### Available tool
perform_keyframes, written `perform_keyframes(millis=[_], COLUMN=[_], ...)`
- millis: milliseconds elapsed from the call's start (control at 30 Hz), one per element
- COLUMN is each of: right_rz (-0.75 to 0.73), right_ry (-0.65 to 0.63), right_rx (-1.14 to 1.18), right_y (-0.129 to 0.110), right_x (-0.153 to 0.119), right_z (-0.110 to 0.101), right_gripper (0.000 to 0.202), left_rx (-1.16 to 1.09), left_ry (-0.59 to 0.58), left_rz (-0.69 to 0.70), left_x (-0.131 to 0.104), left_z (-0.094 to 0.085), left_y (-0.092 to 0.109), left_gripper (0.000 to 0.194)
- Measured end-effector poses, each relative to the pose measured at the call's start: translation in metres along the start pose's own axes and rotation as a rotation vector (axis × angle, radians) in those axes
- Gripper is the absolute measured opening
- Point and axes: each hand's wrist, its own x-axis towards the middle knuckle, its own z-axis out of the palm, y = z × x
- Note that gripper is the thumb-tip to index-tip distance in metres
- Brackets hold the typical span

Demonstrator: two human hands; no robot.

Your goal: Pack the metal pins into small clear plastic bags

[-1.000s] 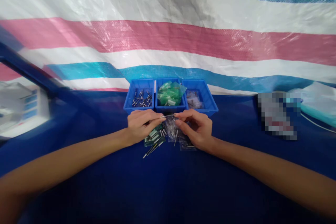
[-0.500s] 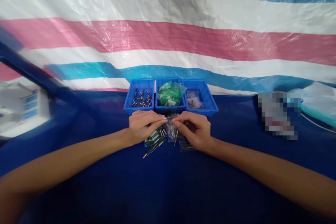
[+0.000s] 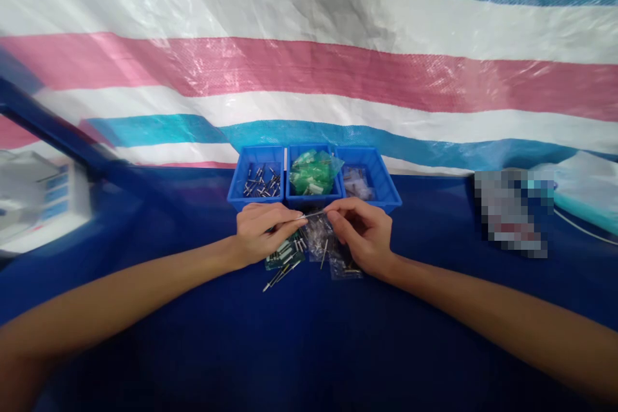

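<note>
My left hand [image 3: 263, 228] is closed in a pinch on one end of a slim, silvery metal rod [image 3: 315, 214], palm down. At the rod's other end, the thumb and forefinger of my right hand [image 3: 364, 232] pinch its tip. Below the rod lie clear plastic bags [image 3: 319, 239] of small parts, with a loose thin pin [image 3: 324, 254] on top. Under my left hand sits a green-backed packet [image 3: 284, 254] of short metal pieces. Several long pins [image 3: 280, 275] rest in front of it. My right hand partly covers another clear bag [image 3: 344, 270].
Three blue bins stand behind my hands: the left bin [image 3: 232, 196] holds metal pins, the middle bin [image 3: 313, 201] a green bag, the right bin [image 3: 383, 183] clear packets. A white device [image 3: 72, 199] is far left, a pixelated object [image 3: 506, 212] right. A striped sheet [image 3: 309, 71] hangs behind.
My right hand has shifted slightly to the right and up, away from my left fingertips, so more of the rod shows between them. My left hand has hardly moved.
</note>
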Motion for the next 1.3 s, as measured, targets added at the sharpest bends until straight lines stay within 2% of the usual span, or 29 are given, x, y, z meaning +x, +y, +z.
perform_keyframes(millis=[400, 667, 1300], right_rz=[-0.041, -0.161, -0.271], right_ry=[0.007, 0.043, -0.003], right_rx=[-0.063, -0.175, -0.13], right_y=[-0.0003, -0.0006, 0.0035], right_x=[-0.0002, -0.0028, -0.0038], right_z=[-0.0007, -0.0002, -0.0041], right_gripper=[0.008, 0.01, 0.02], left_rx=[0.016, 0.058, 0.051], left_ry=[-0.019, -0.023, 0.005], left_rz=[0.003, 0.02, 0.027], left_x=[-0.0001, 0.0008, 0.0009], left_z=[0.0006, -0.0008, -0.0016], left_y=[-0.0003, 0.0021, 0.0021], left_gripper=[0.006, 0.007, 0.007])
